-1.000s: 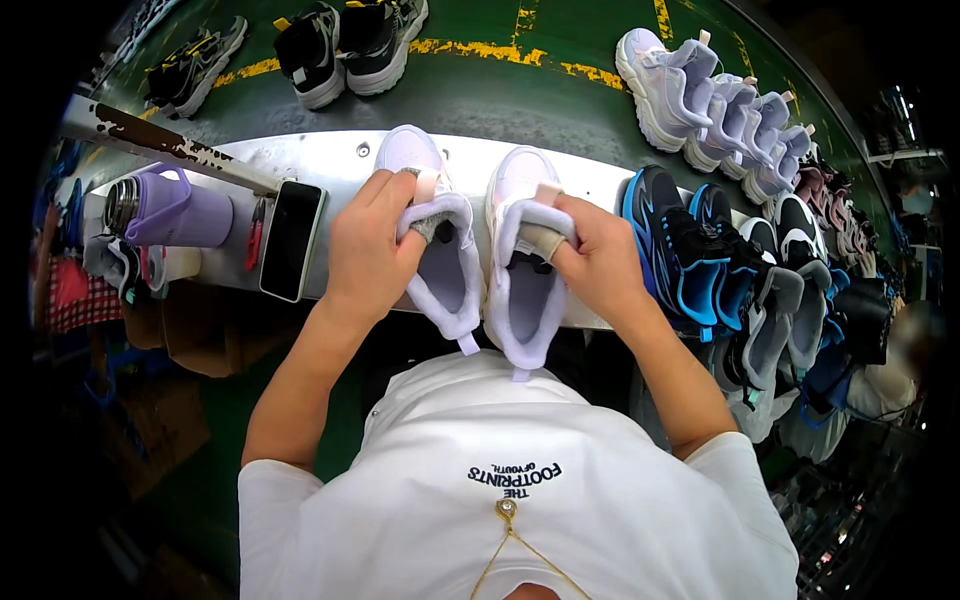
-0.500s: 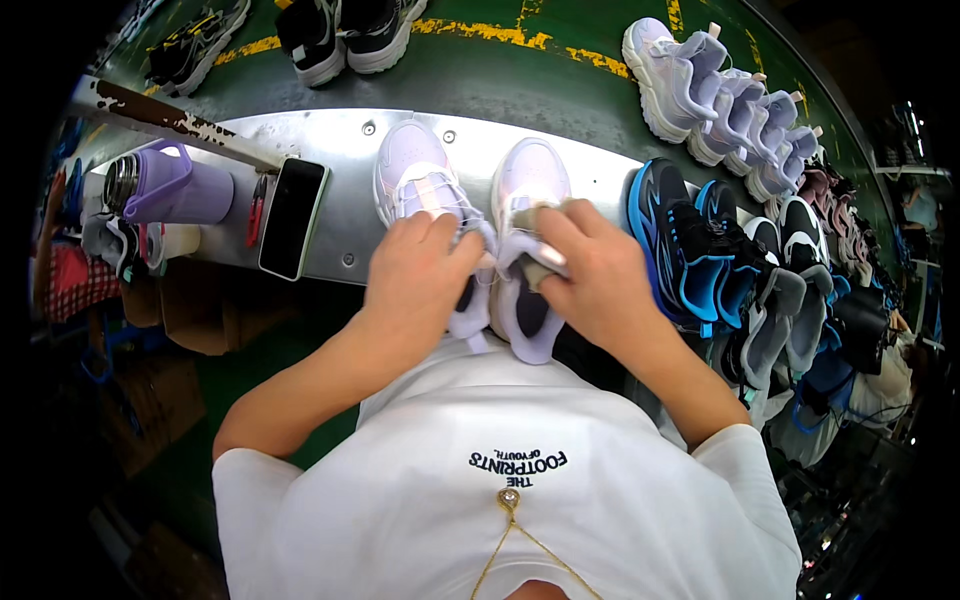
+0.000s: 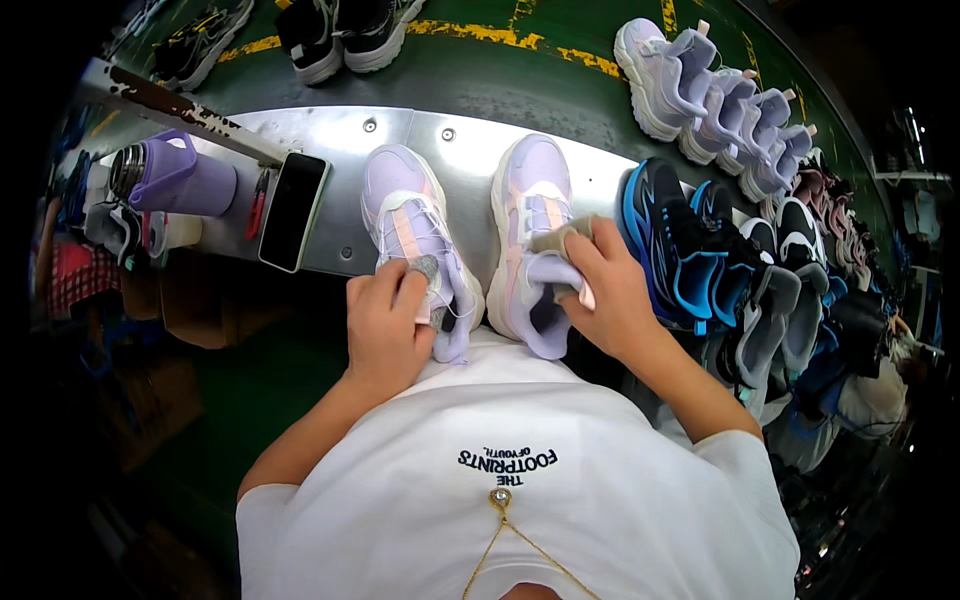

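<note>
Two lavender sneakers with white soles stand side by side in front of me, toes pointing away. The left sneaker (image 3: pixel 402 178) leans and angles a little left, its thin laces loose. My left hand (image 3: pixel 385 325) is closed at its tongue by the shoe opening, with grey coverings on some fingertips. The right sneaker (image 3: pixel 533 165) stands straighter. My right hand (image 3: pixel 608 290) pinches that sneaker's padded tongue (image 3: pixel 553 270), pulling it toward the right; a drab-coloured covering wraps a finger. A pale tab shows beneath each hand. My palms hide parts of both openings.
The metal bench edge (image 3: pixel 390 125) carries a phone (image 3: pixel 295 212), red-handled snips (image 3: pixel 257 205) and a purple bottle (image 3: pixel 190 178) on the left. Black-and-blue sneakers (image 3: pixel 665 225) stand close on the right. More lavender sneakers (image 3: pixel 660 80) line the green belt (image 3: pixel 560 85).
My left hand has moved left and nearer me, and the left sneaker has tilted away from the right one. My right hand has drawn the right sneaker's tongue further right.
</note>
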The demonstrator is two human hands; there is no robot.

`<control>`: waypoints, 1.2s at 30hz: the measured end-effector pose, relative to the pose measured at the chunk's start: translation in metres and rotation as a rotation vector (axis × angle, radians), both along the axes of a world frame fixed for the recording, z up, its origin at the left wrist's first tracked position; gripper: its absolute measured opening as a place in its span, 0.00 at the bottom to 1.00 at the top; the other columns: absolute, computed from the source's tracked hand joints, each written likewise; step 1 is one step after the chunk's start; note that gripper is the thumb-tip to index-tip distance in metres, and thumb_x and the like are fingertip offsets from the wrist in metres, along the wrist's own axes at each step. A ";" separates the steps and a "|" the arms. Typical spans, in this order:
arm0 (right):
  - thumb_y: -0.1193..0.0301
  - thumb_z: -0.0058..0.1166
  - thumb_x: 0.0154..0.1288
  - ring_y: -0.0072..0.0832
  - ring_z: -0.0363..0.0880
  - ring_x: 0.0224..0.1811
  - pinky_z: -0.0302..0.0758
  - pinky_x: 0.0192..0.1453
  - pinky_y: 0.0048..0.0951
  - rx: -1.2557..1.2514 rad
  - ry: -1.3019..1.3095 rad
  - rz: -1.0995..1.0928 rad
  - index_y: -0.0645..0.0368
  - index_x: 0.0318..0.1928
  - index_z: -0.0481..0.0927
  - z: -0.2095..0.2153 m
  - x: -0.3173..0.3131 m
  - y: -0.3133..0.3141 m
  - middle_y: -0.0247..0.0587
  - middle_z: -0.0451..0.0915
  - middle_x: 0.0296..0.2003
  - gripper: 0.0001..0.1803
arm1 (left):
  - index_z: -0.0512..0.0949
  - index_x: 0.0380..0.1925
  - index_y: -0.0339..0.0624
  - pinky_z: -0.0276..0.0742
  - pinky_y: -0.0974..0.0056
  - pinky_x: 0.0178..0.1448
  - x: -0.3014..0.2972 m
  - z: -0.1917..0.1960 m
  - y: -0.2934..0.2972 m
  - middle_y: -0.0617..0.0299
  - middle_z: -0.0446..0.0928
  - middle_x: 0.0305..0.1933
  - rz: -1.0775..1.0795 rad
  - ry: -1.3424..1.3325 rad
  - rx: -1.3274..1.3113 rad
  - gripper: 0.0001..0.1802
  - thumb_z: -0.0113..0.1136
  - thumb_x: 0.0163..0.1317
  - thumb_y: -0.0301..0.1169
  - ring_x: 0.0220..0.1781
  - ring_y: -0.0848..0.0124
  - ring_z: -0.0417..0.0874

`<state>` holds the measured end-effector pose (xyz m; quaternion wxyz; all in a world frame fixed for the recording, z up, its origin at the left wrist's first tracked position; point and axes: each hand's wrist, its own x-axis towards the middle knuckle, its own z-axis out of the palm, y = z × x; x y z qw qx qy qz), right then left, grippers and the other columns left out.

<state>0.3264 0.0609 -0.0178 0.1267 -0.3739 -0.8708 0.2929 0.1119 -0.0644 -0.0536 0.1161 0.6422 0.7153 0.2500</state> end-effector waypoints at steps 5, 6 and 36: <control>0.79 0.60 0.44 0.45 0.79 0.37 0.77 0.37 0.40 0.117 0.030 0.065 0.52 0.46 0.74 -0.013 -0.021 0.001 0.47 0.70 0.41 0.24 | 0.77 0.40 0.46 0.70 0.54 0.44 -0.004 -0.025 0.059 0.53 0.74 0.39 0.015 0.188 0.264 0.19 0.56 0.44 0.19 0.37 0.53 0.74; 0.78 0.60 0.44 0.46 0.79 0.38 0.77 0.37 0.40 0.141 0.014 0.058 0.51 0.45 0.74 -0.016 -0.037 0.003 0.47 0.71 0.42 0.23 | 0.77 0.40 0.46 0.71 0.53 0.43 -0.009 -0.027 0.083 0.53 0.74 0.37 0.059 0.228 0.253 0.18 0.56 0.45 0.20 0.36 0.53 0.74; 0.75 0.52 0.53 0.49 0.62 0.63 0.60 0.67 0.40 -0.389 0.015 0.248 0.57 0.67 0.60 0.025 0.004 0.007 0.54 0.61 0.63 0.37 | 0.74 0.52 0.37 0.67 0.63 0.59 -0.039 0.037 0.102 0.51 0.72 0.53 -0.417 -0.487 -0.436 0.22 0.56 0.54 0.23 0.55 0.57 0.71</control>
